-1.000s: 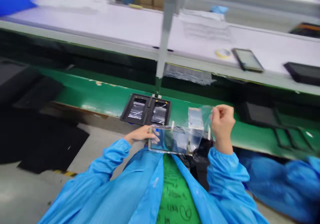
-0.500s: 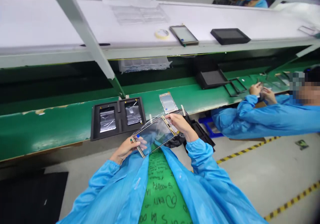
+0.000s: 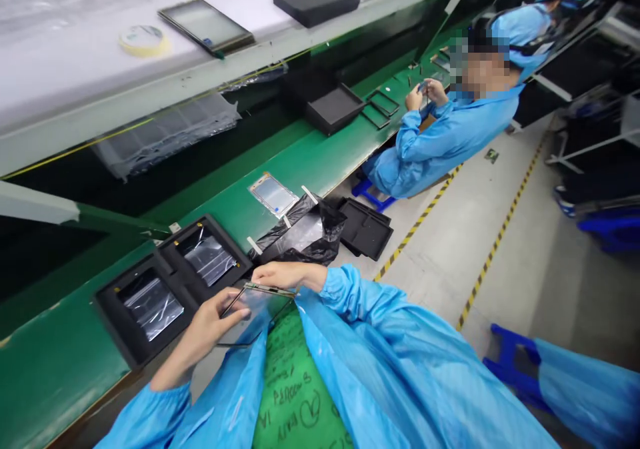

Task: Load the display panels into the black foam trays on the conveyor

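Close to my chest is a clear glass touch panel (image 3: 254,314) with a thin dark border, held tilted between both hands. My left hand (image 3: 216,317) grips its left edge, fingers behind and thumb in front. My right hand (image 3: 280,274) is closed at the panel's top edge, by a pale strip; its fingertips are partly hidden. Just beyond them on the green bench lies a black foam tray (image 3: 173,272) with two dark screens under shiny film, the left screen (image 3: 153,304) and the right screen (image 3: 207,255).
A black plastic bag (image 3: 327,232) hangs taped at the bench edge, near another panel (image 3: 273,194). Black trays (image 3: 367,229) sit beyond it. A co-worker (image 3: 450,129) works farther along. The upper shelf (image 3: 90,69) holds a tape roll (image 3: 143,40) and a framed panel (image 3: 206,25).
My view has swung to the right. The panel has turned in my hands and is nearer my chest. My hands are closer together, the right one at its top edge.
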Action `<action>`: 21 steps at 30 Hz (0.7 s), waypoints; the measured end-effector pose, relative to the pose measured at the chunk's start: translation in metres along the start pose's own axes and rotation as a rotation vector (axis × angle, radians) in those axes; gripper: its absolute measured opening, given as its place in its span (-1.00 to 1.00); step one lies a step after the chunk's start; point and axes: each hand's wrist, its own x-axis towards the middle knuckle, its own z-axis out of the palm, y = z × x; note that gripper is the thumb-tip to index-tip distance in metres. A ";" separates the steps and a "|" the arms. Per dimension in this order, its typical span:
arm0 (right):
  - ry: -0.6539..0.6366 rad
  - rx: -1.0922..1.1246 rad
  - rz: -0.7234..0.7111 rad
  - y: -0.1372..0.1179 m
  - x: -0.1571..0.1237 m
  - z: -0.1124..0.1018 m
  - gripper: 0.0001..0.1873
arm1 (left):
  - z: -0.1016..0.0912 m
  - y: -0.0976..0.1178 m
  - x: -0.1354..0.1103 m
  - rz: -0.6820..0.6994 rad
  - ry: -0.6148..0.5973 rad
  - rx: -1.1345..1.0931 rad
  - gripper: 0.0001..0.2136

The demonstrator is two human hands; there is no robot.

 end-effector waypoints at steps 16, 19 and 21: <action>1.009 0.472 0.308 0.121 0.010 -0.066 -0.76 | 0.028 -0.066 0.064 -0.023 0.786 -0.839 -0.49; 1.255 0.343 0.317 0.145 0.004 -0.128 -0.80 | 0.036 -0.071 0.060 0.003 1.094 -0.934 -0.61; 1.356 0.217 0.323 0.164 0.009 -0.172 -0.86 | 0.043 -0.078 0.053 -0.056 1.186 -0.916 -0.67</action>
